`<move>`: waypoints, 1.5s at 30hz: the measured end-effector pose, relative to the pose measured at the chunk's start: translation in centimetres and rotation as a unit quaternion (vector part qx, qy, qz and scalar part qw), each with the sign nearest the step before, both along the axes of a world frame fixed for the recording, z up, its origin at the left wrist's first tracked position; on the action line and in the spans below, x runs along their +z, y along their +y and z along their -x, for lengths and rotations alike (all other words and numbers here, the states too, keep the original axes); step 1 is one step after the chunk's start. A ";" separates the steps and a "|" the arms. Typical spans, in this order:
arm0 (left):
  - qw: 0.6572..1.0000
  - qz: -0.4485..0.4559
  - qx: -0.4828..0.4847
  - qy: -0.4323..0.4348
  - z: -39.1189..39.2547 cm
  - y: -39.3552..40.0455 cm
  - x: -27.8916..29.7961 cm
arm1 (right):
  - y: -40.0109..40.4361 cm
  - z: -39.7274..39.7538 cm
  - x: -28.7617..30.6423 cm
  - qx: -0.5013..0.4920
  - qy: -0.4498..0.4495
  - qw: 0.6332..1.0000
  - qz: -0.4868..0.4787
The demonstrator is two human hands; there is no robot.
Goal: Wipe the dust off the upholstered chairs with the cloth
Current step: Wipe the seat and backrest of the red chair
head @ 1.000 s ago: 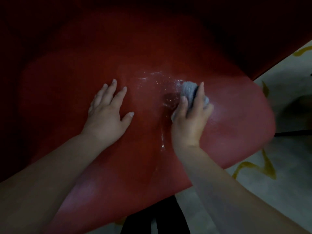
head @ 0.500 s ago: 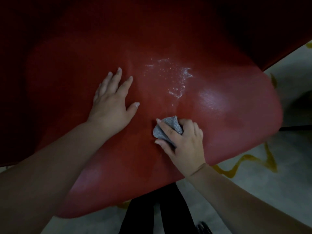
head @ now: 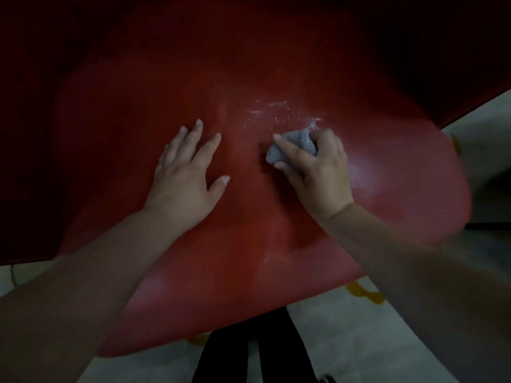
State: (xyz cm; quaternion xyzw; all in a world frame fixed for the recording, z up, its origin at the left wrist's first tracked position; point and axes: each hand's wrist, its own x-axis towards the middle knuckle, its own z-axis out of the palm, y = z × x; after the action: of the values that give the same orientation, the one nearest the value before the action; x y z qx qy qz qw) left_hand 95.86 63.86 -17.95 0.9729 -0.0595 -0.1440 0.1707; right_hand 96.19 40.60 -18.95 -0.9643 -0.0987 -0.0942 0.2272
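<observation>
The right hand (head: 318, 167) bunches a grey cloth (head: 293, 146) in curled fingers and presses it on the red chair seat (head: 276, 222), just below a scatter of white dust (head: 282, 113), presumably so that the wad can sweep through the patch. The left hand (head: 185, 175) lies flat beside it, fingers spread and holding nothing, probably bracing the seat against the rubbing. A fainter smear (head: 276, 258) lies nearer the body, between the forearms. The chair back beyond both hands is lost in shadow; the dark leg (head: 249, 352) beneath is cut off, and the pale floor (head: 373, 341) shows unidentifiable yellow marks.
</observation>
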 end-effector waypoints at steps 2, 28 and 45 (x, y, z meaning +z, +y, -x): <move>1.000 0.001 0.004 0.005 -0.1 0.0 0.1 | 0.1 1.2 0.3 0.058 -0.023 0.998 -0.001; 1.000 -0.001 0.029 0.010 1.2 -0.1 0.4 | 0.9 3.7 -0.7 0.003 0.015 1.000 0.022; 0.999 0.007 0.039 -0.012 0.7 0.0 -0.1 | 2.8 -3.7 0.3 -0.114 0.105 0.984 -0.085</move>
State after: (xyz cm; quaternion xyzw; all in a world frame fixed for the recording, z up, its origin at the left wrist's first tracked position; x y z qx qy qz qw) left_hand 95.18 63.88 -18.04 0.9749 -0.0243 -0.1251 0.1827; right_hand 99.92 43.41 -18.68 -0.9510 0.0445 -0.0251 0.3050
